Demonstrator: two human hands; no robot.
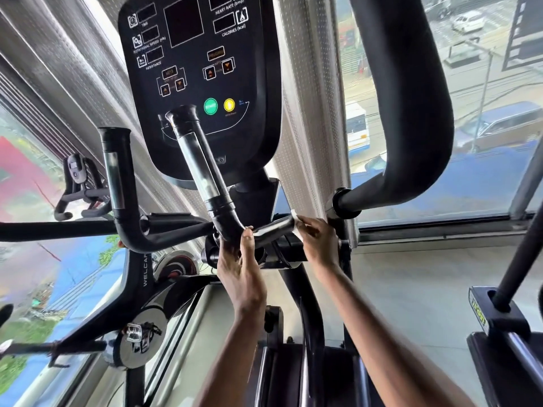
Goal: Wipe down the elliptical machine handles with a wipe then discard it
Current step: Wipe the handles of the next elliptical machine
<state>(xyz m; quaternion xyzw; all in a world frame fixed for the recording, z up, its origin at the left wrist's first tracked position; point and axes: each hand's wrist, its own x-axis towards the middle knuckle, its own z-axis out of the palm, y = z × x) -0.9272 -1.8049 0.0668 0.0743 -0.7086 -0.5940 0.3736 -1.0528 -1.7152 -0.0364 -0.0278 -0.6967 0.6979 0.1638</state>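
Wiping the lower grip bar of the black elliptical machine (205,69); task judged mid-way, discard not yet done.
The black tubular handle with chrome sensor strip (202,174) runs down to a short glossy cross stub (273,229). Left hand (244,268) grips the bend, thumb up along the tube. Right hand (318,240) pinches the small white wipe (295,216) against the stub's end. Wipe judged light, limp, probably damp; best held bunched under the fingertips, wrapped round the tube.

Bright daylight enters through large glass windows (484,83); interior evenly lit, shadows soft. Glare streaks on black handlebar with chrome plate (199,168). Wide-angle bending at edges; outdoor view smeared.
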